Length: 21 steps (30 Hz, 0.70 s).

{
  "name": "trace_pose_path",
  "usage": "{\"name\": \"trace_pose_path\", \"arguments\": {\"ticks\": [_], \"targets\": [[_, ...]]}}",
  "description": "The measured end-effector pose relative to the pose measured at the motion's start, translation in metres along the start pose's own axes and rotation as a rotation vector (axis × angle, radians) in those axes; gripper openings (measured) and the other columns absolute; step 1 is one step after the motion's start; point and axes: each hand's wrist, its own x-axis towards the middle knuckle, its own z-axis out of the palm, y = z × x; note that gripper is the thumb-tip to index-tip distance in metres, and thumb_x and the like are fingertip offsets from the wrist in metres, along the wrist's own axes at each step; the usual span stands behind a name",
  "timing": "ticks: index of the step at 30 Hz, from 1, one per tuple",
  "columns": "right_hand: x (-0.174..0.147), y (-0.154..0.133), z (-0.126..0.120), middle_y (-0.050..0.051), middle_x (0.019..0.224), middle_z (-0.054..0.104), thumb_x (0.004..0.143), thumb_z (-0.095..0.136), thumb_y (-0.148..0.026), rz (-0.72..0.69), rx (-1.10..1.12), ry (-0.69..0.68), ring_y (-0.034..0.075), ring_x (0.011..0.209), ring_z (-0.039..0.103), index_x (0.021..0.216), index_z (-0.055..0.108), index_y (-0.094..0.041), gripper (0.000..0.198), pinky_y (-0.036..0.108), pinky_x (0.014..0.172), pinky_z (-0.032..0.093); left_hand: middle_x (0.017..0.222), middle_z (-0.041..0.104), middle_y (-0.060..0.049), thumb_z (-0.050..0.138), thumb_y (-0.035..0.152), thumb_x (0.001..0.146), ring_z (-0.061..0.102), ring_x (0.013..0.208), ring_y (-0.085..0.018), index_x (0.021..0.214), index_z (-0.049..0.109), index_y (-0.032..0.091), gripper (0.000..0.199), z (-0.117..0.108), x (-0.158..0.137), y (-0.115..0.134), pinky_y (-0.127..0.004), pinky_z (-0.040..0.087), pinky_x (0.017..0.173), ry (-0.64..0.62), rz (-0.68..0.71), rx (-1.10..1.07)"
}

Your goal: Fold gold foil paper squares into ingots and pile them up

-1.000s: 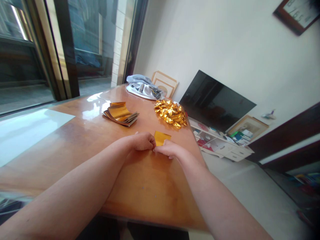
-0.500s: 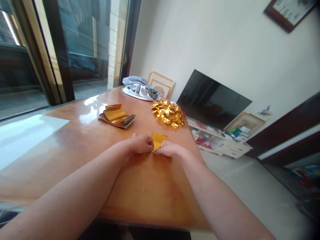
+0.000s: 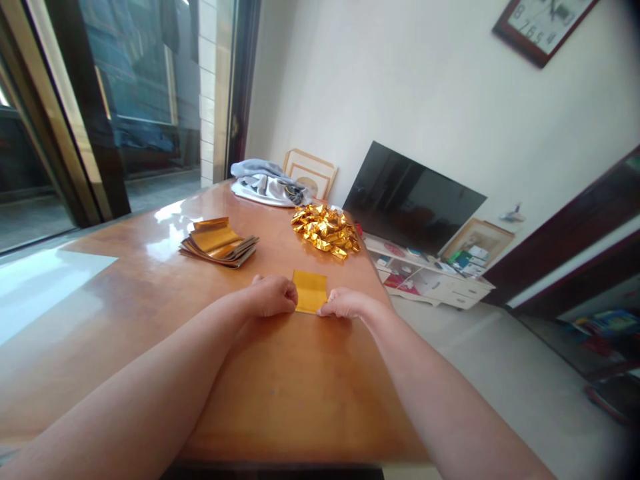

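A sheet of gold foil paper [image 3: 311, 291] lies on the wooden table [image 3: 280, 393] between my hands. My left hand [image 3: 274, 295] is closed at its left near corner. At the right near corner, my right hand [image 3: 343, 303] pinches the edge, thumb low against the table. The fingertips of both hands are partly hidden. Beyond my left hand rests a fanned stack of gold foil sheets [image 3: 217, 241]. A heap of folded gold foil pieces [image 3: 327, 231] sits farther back, past the sheet.
Bundled grey-blue cloth [image 3: 267, 183] lies at the table's far end, near leaning picture frames [image 3: 310, 172]. A pale sheet [image 3: 45, 287] covers part of the left side. Past the right table edge stand a television [image 3: 413, 200] and a low white cabinet [image 3: 463, 297].
My hands have moved apart along the near edge of the foil sheet, which now shows wider and flatter between them. The whole view has shifted slightly.
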Motion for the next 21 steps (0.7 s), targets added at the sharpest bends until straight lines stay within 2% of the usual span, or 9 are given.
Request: {"name": "trace_pose_path", "arguments": {"ticks": [5, 12, 16, 21], "targets": [[-0.003, 0.014, -0.005, -0.004, 0.049, 0.049, 0.071, 0.073, -0.030, 0.041, 0.020, -0.033, 0.009, 0.042, 0.041, 0.060, 0.057, -0.017, 0.023, 0.023, 0.044, 0.028, 0.084, 0.077, 0.004, 0.062, 0.031, 0.072, 0.068, 0.084, -0.022, 0.080, 0.075, 0.028, 0.017, -0.002, -0.002, 0.004, -0.042, 0.036, 0.096, -0.006, -0.007, -0.010], [-0.002, 0.033, -0.003, -0.002, 0.050, 0.056, 0.067, 0.070, -0.021, -0.004, 0.164, -0.017, 0.011, 0.045, 0.050, 0.061, 0.057, -0.018, 0.014, 0.022, 0.045, 0.034, 0.083, 0.077, 0.003, 0.061, 0.030, 0.073, 0.068, 0.084, -0.022, 0.081, 0.076, 0.027, 0.017, -0.002, -0.003, 0.005, -0.040, 0.038, 0.092, -0.003, -0.016, -0.016], [-0.006, 0.040, 0.007, -0.003, 0.052, 0.056, 0.068, 0.064, -0.020, -0.062, 0.259, 0.076, 0.010, 0.045, 0.050, 0.062, 0.055, -0.018, 0.012, 0.021, 0.044, 0.032, 0.083, 0.077, 0.004, 0.062, 0.030, 0.073, 0.068, 0.085, -0.022, 0.080, 0.075, 0.027, 0.016, -0.001, -0.002, 0.005, -0.039, 0.038, 0.091, 0.011, -0.027, -0.003], [-0.004, 0.038, 0.026, -0.005, 0.059, 0.052, 0.077, 0.056, -0.026, -0.128, 0.370, 0.286, 0.009, 0.049, 0.044, 0.074, 0.051, -0.020, 0.008, 0.021, 0.044, 0.026, 0.084, 0.077, 0.003, 0.062, 0.028, 0.072, 0.068, 0.085, -0.022, 0.080, 0.076, 0.027, 0.016, -0.002, -0.002, 0.008, -0.036, 0.039, 0.085, 0.010, -0.042, 0.019]]}}
